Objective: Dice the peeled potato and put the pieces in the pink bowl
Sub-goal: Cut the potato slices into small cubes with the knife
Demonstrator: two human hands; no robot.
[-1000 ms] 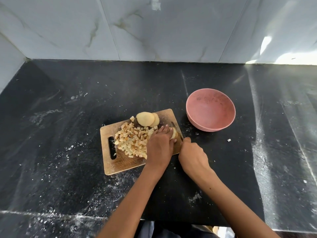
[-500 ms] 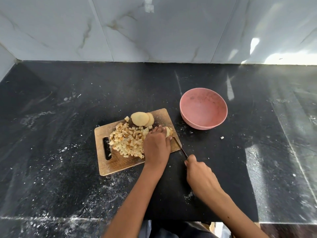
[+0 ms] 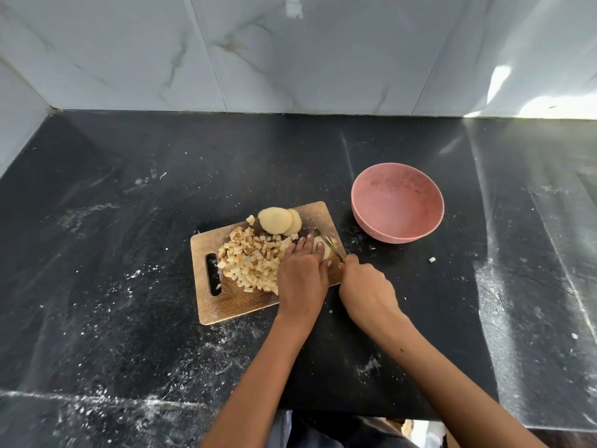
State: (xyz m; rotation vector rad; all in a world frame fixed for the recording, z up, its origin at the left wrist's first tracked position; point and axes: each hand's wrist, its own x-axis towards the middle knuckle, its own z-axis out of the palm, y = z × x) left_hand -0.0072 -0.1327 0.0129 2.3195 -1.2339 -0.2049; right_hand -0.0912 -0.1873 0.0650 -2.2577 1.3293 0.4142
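On the right end of the rectangular wooden cutting board (image 3: 226, 302), the left hand's fingertips (image 3: 302, 242) press flat, fingers straight, on a pale piece of peeled potato (image 3: 324, 250), pinning it to the wood. Just right of them, the thin steel knife blade (image 3: 328, 245) slants across that piece, and the right hand (image 3: 366, 291), at the board's right edge, curls closed round the handle, which is hidden in the fist. Left of the fingers on the board lies a heap of small pale-yellow potato cubes (image 3: 252, 261); at the board's far edge sit two round uncut potato slices (image 3: 279, 220). Beyond the board's right far corner stands the round pink bowl (image 3: 420, 234), with no potato visible inside. One stray cube (image 3: 432, 259) lies on the black stone counter (image 3: 129, 318), right of the board.

Dicing appears to be mid-way. The next move likely calls for a downward stroke beside the fingertips, with the fingers kept clear of the edge.
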